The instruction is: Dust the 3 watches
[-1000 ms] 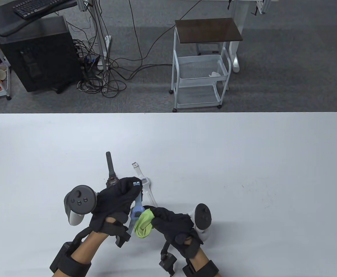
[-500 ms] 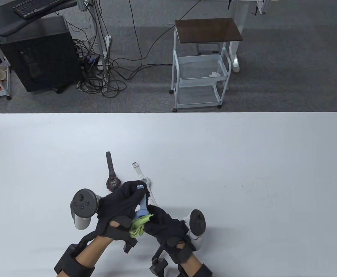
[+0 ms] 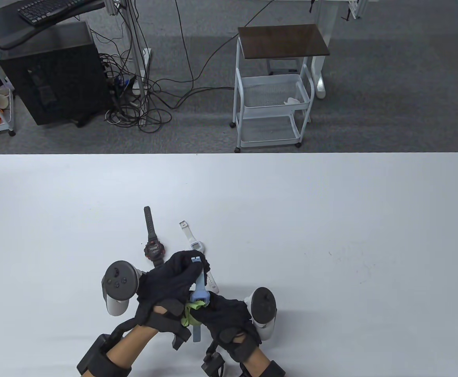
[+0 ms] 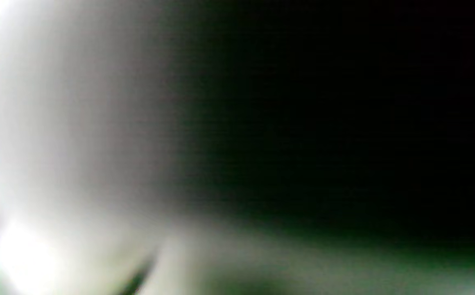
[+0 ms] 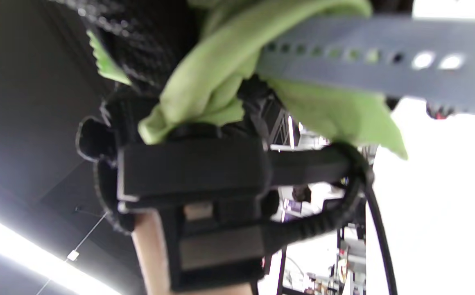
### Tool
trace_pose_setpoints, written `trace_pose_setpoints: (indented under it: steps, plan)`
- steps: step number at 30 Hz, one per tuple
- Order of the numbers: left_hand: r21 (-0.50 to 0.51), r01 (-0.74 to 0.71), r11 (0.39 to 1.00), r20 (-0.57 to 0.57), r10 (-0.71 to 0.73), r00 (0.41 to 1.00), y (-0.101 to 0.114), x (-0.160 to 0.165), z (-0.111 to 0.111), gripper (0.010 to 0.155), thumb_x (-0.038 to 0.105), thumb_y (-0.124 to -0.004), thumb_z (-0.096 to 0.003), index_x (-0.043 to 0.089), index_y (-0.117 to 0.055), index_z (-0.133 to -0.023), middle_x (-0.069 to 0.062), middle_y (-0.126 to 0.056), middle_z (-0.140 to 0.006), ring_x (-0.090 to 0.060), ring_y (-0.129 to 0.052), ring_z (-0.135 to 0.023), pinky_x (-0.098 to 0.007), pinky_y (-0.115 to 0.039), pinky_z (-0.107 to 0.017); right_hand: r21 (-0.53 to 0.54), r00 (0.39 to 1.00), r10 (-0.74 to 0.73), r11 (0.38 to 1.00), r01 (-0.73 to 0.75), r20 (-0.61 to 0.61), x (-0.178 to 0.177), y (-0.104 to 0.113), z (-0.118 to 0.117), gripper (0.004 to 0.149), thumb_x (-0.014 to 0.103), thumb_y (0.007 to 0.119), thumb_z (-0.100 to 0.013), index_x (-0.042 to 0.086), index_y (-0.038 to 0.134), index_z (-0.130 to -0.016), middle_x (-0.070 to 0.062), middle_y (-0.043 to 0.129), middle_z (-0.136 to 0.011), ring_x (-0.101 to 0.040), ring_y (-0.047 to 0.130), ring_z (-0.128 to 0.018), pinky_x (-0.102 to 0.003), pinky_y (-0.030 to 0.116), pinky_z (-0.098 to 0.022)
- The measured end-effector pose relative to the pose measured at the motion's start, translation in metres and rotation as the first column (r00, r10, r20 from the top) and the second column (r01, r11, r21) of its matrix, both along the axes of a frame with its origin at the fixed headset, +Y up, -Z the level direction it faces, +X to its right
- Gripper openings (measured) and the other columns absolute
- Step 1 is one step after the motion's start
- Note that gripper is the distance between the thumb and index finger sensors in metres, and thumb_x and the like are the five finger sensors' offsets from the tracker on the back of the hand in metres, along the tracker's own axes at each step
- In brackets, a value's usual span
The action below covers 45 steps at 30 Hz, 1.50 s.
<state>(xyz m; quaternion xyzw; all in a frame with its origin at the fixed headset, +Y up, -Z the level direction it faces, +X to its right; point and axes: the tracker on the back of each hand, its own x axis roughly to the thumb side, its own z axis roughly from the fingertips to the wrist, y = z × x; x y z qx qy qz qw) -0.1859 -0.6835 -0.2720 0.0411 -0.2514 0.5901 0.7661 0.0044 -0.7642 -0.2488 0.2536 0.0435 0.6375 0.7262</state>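
My left hand (image 3: pixel 174 280) grips the upper strap of a light blue watch (image 3: pixel 199 292) and holds it above the table. My right hand (image 3: pixel 221 314) pinches a green cloth (image 3: pixel 187 316) against the watch's lower part. In the right wrist view the green cloth (image 5: pixel 217 78) wraps round the blue strap (image 5: pixel 368 61), whose holes show. A black watch (image 3: pixel 153 245) and a white watch (image 3: pixel 194 245) lie flat just beyond my left hand. The left wrist view is a blur.
The white table (image 3: pixel 331 235) stretches wide to the right and far side. Beyond its far edge stand a white trolley (image 3: pixel 272 90) and a black computer case (image 3: pixel 52 74) among cables on the floor.
Both hands drew nearer me and slightly right with the blue watch. My right hand slid the green cloth down the watch, so less cloth shows, and the black watch's face is uncovered.
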Motion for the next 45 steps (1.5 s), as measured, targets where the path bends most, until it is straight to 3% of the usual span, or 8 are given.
trace_pose_setpoints:
  steps: [6, 9, 13, 22, 26, 31, 39, 45]
  plan:
    - [0.001, -0.007, 1.000, 0.008, 0.007, 1.000, 0.002, 0.000, -0.001, 0.043, 0.049, -0.068, -0.0616, 0.020, -0.067, -0.093, 0.010, -0.090, -0.073, -0.015, -0.091, -0.087, -0.051, -0.065, -0.074, 0.039, 0.997, 0.025, 0.999, -0.028, 0.077, 0.008, 0.004, -0.004, 0.046, 0.035, 0.085, -0.035, 0.009, 0.090, -0.073, -0.027, 0.098, -0.066, -0.038, 0.108, -0.045, -0.069, 0.063, -0.050]
    - [-0.011, -0.031, 0.999, 0.011, 0.031, 0.999, 0.001, -0.002, -0.001, 0.043, 0.049, -0.068, -0.0618, 0.020, -0.067, -0.094, 0.010, -0.090, -0.074, -0.015, -0.091, -0.087, -0.051, -0.065, -0.074, 0.068, 0.996, 0.046, 0.996, -0.052, 0.082, 0.007, 0.005, -0.003, 0.047, 0.039, 0.084, -0.036, 0.008, 0.090, -0.072, -0.023, 0.104, -0.054, -0.031, 0.111, -0.033, -0.066, 0.067, -0.048]
    - [-0.015, -0.057, 0.998, 0.007, 0.057, 0.998, 0.003, -0.006, -0.001, 0.043, 0.049, -0.068, -0.0619, 0.020, -0.067, -0.094, 0.010, -0.090, -0.073, -0.015, -0.091, -0.087, -0.051, -0.065, -0.074, 0.060, 0.991, 0.072, 0.995, -0.079, 0.114, 0.007, 0.001, -0.002, 0.053, 0.053, 0.084, -0.037, 0.008, 0.097, -0.061, -0.011, 0.110, -0.033, -0.018, 0.110, -0.012, -0.061, 0.073, -0.044]
    - [-0.008, -0.054, 0.998, -0.011, 0.054, 0.998, 0.004, -0.010, -0.003, 0.043, 0.049, -0.067, -0.0619, 0.021, -0.067, -0.094, 0.010, -0.089, -0.075, -0.016, -0.090, -0.088, -0.052, -0.064, -0.074, 0.052, 0.991, 0.079, 0.995, -0.084, 0.105, 0.009, 0.002, -0.005, 0.046, 0.034, 0.084, -0.038, 0.007, 0.090, -0.074, -0.022, 0.102, -0.056, -0.032, 0.107, -0.036, -0.068, 0.063, -0.049]
    - [-0.010, -0.064, 0.998, -0.011, 0.064, 0.998, 0.005, -0.012, -0.004, 0.043, 0.049, -0.067, -0.0619, 0.021, -0.067, -0.094, 0.010, -0.089, -0.075, -0.016, -0.089, -0.088, -0.052, -0.064, -0.074, 0.033, 0.990, 0.073, 0.996, -0.077, 0.117, 0.009, 0.002, -0.004, 0.046, 0.037, 0.085, -0.038, 0.008, 0.090, -0.073, -0.019, 0.103, -0.052, -0.027, 0.105, -0.029, -0.066, 0.065, -0.048]
    - [-0.018, -0.095, 0.995, -0.019, 0.095, 0.995, 0.008, -0.016, -0.005, 0.043, 0.048, -0.067, -0.0621, 0.020, -0.066, -0.094, 0.009, -0.089, -0.075, -0.016, -0.089, -0.089, -0.052, -0.063, -0.074, -0.008, 0.982, 0.075, 0.997, -0.075, 0.172, 0.014, -0.004, -0.006, 0.049, 0.051, 0.087, -0.037, 0.009, 0.094, -0.063, -0.009, 0.106, -0.034, -0.015, 0.103, -0.012, -0.060, 0.072, -0.045]
    - [-0.021, -0.104, 0.994, -0.029, 0.103, 0.994, 0.009, -0.019, -0.007, 0.043, 0.049, -0.067, -0.0621, 0.021, -0.066, -0.094, 0.010, -0.089, -0.075, -0.016, -0.089, -0.089, -0.052, -0.063, -0.075, 0.029, 0.986, 0.103, 0.994, -0.108, 0.130, 0.010, 0.001, -0.005, 0.043, 0.029, 0.085, -0.037, 0.011, 0.085, -0.075, -0.020, 0.097, -0.061, -0.035, 0.100, -0.041, -0.069, 0.057, -0.051]
    - [-0.021, -0.103, 0.994, -0.030, 0.103, 0.994, 0.009, -0.019, -0.006, 0.043, 0.049, -0.067, -0.0621, 0.021, -0.066, -0.095, 0.009, -0.089, -0.076, -0.017, -0.089, -0.089, -0.053, -0.063, -0.075, -0.001, 0.984, 0.096, 0.995, -0.097, 0.147, 0.011, -0.003, -0.007, 0.044, 0.034, 0.084, -0.039, 0.009, 0.085, -0.075, -0.019, 0.098, -0.053, -0.028, 0.099, -0.031, -0.067, 0.061, -0.048]
